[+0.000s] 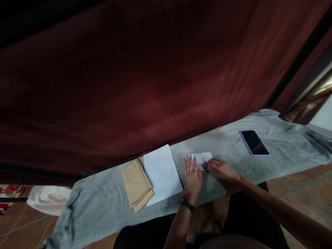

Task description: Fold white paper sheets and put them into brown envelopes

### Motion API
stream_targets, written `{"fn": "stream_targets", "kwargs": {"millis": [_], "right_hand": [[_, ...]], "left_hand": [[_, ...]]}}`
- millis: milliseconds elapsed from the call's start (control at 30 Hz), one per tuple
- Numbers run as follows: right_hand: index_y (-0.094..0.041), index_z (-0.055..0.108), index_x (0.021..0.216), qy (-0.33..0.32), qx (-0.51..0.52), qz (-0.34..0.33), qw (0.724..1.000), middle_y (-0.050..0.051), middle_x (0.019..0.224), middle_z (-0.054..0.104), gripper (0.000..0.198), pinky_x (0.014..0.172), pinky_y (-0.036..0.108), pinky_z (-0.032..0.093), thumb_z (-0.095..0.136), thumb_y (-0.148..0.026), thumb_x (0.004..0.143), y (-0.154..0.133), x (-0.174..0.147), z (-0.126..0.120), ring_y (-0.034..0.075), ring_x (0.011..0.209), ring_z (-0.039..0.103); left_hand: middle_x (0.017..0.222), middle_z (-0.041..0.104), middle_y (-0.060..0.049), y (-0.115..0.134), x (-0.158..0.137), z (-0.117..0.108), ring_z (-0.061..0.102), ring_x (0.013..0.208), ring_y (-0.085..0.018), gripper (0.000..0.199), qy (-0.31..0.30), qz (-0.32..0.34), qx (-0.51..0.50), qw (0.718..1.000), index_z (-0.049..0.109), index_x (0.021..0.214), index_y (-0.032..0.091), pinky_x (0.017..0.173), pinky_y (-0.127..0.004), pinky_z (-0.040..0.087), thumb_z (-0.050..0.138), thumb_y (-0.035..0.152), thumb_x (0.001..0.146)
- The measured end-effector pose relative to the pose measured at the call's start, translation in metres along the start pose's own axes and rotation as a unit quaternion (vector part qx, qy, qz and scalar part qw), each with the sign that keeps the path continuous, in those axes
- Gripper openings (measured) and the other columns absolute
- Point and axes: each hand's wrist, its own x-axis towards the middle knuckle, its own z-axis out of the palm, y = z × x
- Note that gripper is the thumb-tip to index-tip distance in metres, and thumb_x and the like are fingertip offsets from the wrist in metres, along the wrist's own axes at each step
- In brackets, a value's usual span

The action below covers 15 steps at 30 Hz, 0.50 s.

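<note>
A dark red surface [150,86] is rising behind a gray cloth-covered bench [98,204], where a large white sheet [162,173] is lying beside overlapping brown envelopes [136,183] and a phone [254,143] is resting well apart toward the right. Between sheet and phone, the left hand [193,178] is lying flat, its grip opened out, and the right hand [225,170] is touching the right end of a small white paper [203,158] beneath both; whether that grip is pinching, I cannot tell.
</note>
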Motion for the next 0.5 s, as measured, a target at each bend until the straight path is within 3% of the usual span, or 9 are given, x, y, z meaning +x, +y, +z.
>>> {"fn": "stream_targets", "kwargs": {"millis": [200,400,500], "right_hand": [[-0.022,0.068,0.118,0.021,0.014,0.049,0.998,0.010,0.129,0.070,0.034,0.107,0.046,0.053,0.041,-0.018,0.098,0.014,-0.014,0.004,0.025,0.123,0.065],[-0.021,0.071,0.110,0.026,0.054,0.050,0.997,0.008,0.131,0.070,0.036,0.111,0.044,0.050,0.047,-0.011,0.086,0.017,-0.012,-0.002,0.023,0.125,0.062],[-0.022,0.068,0.124,0.045,0.048,0.069,0.995,0.007,0.133,0.069,0.043,0.113,0.046,0.046,0.040,-0.014,0.092,0.009,0.002,0.005,0.022,0.127,0.061]], "left_hand": [[0.167,0.028,-0.015,0.010,0.005,0.032,0.019,0.157,-0.026,0.059,-0.040,0.013,0.032,0.999,0.031,0.158,0.013,0.127,-0.051,0.029,0.042,0.029,0.102],[0.167,0.032,-0.013,0.020,0.020,0.045,0.026,0.155,-0.028,0.056,-0.055,0.012,0.039,0.998,0.035,0.158,0.016,0.125,-0.052,0.031,0.040,0.030,0.104],[0.165,0.033,-0.015,0.024,0.027,0.051,0.032,0.153,-0.031,0.055,-0.068,-0.002,0.040,0.997,0.036,0.157,0.015,0.122,-0.054,0.034,0.039,0.028,0.103]]}}
